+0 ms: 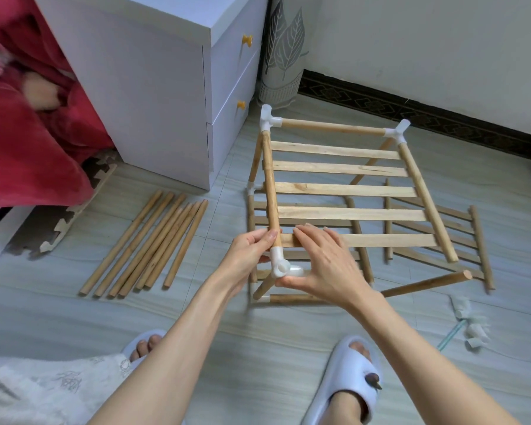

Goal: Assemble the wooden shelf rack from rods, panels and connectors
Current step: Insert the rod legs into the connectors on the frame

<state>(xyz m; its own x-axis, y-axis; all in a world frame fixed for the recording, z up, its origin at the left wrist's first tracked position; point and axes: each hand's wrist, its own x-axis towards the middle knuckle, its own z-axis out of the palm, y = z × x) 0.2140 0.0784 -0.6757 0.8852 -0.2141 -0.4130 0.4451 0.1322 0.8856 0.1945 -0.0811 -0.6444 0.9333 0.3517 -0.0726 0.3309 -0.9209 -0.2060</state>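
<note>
A partly built wooden rack (pixel 344 188) stands on the floor, its slatted top panel joined by white plastic connectors at the far corners. My left hand (pixel 252 250) grips the panel's left side rod just above a white corner connector (pixel 281 265). My right hand (pixel 322 262) cups that connector from the right and below, fingers laid over the nearest slat. A loose rod (pixel 426 283) sticks out to the right under my right wrist. A second slatted panel (pixel 442 237) lies flat on the floor at the right.
Several loose rods (pixel 147 246) lie side by side on the floor at the left. Spare white connectors (pixel 472 326) sit at the lower right. A white drawer cabinet (pixel 172 87) stands behind, red bedding (pixel 28 133) at the left. My slippered feet are at the bottom.
</note>
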